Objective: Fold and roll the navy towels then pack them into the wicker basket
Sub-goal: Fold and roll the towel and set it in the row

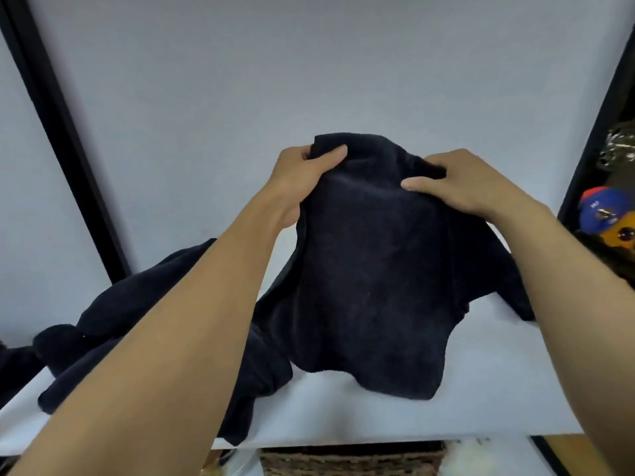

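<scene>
At six o'clock, nearest to us and under the front edge of the white table (343,420), we list one wicker basket (354,460): brown weave, only its rim and upper wall in view, contents not visible from this angle.

Item, at seven to nine o'clock: a heap of navy towels (113,324), crumpled and unfolded, lying on the table's left part and spilling past its left edge. Our left forearm crosses over the heap.

Item, at centre: one navy towel (371,269), lifted by its upper edge and hanging in loose folds. Its lower hem rests on the table, and its right side trails off toward three o'clock, where it also touches the tabletop.

Item, at eleven o'clock from centre: our left hand (302,173), clenched on the towel's upper left corner, thumb laid across the front of the cloth, fingers hidden behind it.

Item, at one o'clock from centre: our right hand (460,182), grasping the towel's upper right edge, thumb pointing left over the fabric, fingers curled into a bunched fold.

Item, at three o'clock, beyond a black frame post: a blue and orange object (604,214) on a side shelf, too blurred to identify.

Item, farthest, at twelve o'clock: a plain pale backdrop (309,63).
</scene>
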`<state>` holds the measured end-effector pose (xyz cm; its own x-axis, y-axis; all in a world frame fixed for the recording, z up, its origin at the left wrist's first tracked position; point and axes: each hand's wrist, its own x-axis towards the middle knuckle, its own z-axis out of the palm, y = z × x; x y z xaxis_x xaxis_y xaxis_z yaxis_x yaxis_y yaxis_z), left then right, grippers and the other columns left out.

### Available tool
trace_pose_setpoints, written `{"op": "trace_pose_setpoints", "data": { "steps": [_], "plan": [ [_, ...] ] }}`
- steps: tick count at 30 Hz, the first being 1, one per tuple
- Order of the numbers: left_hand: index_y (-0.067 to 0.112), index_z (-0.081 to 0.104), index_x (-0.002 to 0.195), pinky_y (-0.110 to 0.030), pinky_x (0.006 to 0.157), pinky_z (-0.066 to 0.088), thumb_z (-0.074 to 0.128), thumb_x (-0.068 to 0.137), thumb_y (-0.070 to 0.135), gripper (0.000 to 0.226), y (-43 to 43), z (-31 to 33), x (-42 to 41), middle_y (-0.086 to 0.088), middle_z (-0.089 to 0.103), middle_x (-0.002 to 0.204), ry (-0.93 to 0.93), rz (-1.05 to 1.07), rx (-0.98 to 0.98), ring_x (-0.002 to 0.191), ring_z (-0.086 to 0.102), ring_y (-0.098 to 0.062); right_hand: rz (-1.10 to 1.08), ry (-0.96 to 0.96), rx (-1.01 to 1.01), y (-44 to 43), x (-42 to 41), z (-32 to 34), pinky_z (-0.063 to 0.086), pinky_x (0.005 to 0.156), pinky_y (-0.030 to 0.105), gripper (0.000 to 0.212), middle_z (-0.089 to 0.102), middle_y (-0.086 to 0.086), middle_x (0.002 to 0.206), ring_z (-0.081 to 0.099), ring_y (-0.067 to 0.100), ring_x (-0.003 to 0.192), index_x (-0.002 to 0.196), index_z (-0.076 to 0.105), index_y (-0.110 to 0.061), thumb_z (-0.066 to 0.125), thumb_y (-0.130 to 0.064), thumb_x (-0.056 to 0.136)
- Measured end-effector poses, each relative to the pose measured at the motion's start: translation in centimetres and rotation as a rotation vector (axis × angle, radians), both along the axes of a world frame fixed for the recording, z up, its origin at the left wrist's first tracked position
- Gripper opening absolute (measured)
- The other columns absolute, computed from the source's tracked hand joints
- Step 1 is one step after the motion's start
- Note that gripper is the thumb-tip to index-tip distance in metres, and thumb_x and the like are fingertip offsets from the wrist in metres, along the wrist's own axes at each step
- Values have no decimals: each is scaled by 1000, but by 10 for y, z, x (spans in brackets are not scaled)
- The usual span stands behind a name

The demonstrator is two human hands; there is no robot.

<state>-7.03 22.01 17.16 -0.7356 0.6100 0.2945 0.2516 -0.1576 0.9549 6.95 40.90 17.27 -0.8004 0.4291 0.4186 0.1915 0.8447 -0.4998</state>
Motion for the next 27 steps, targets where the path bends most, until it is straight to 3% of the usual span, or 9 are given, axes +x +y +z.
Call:
{"op": "trace_pose_setpoints", "data": {
  "steps": [3,6,9,11,13,16,18,22,27],
  "plan": [
    [11,72,104,-33,77,60,69,91,26,21,12,-1,5,-3,76,97,5,-28,-52,89,74,-18,-146,-80,92,20,0,-12,39,61,31,30,60,4,76,55,27,78,80,63,-11,60,-37,93],
    [9,70,106,-33,75,61,69,91,26,23,27,-3,12,-5,75,98,11,4,-49,86,74,-18,-305,89,141,11,3,-23,44,74,33,12,62,-3,93,59,23,91,98,64,-21,60,-31,92],
    [6,65,105,-33,74,61,67,92,26,23,48,-6,18,-6,73,96,36,80,-52,85,72,-19,-147,319,-94,-44,12,-35,53,72,37,34,66,-3,76,64,19,76,83,61,-18,64,-51,80],
    [7,62,102,-33,76,59,65,93,26,21,59,-9,22,-6,70,96,61,127,-64,86,69,-20,39,144,-322,-80,12,-46,60,65,38,48,68,1,77,68,20,69,85,58,-16,68,-61,73],
    [10,60,102,-35,79,58,64,94,25,18,64,-12,24,-7,69,99,22,144,-38,90,68,-21,117,-13,-381,-91,6,-64,61,64,39,43,66,2,87,69,20,73,96,52,-19,74,-50,75],
    [11,59,107,-35,76,59,63,95,25,18,60,-16,18,-7,66,102,-55,184,25,92,66,-22,107,-42,-357,-86,-5,-90,59,71,40,26,63,5,92,65,22,78,105,51,-14,64,-22,84],
    [12,59,109,-35,76,58,63,94,26,21,54,-19,10,-7,66,102,-82,231,47,91,66,-21,112,-19,-440,-84,-7,-101,53,67,31,14,64,7,90,60,18,74,101,57,-12,56,-16,87],
    [16,56,107,-28,72,52,60,95,28,17,40,-28,-7,1,63,98,-76,373,44,88,61,-13,76,99,-642,-72,-8,-106,53,76,32,18,67,5,96,64,17,86,99,62,-18,46,-14,92],
    [15,56,109,-38,80,54,57,96,29,19,18,-39,-31,-4,62,107,-116,537,-6,96,59,-22,163,199,-362,-68,-7,-101,46,71,21,11,65,-12,88,60,2,80,103,60,-31,50,-35,98]
  ]
}}
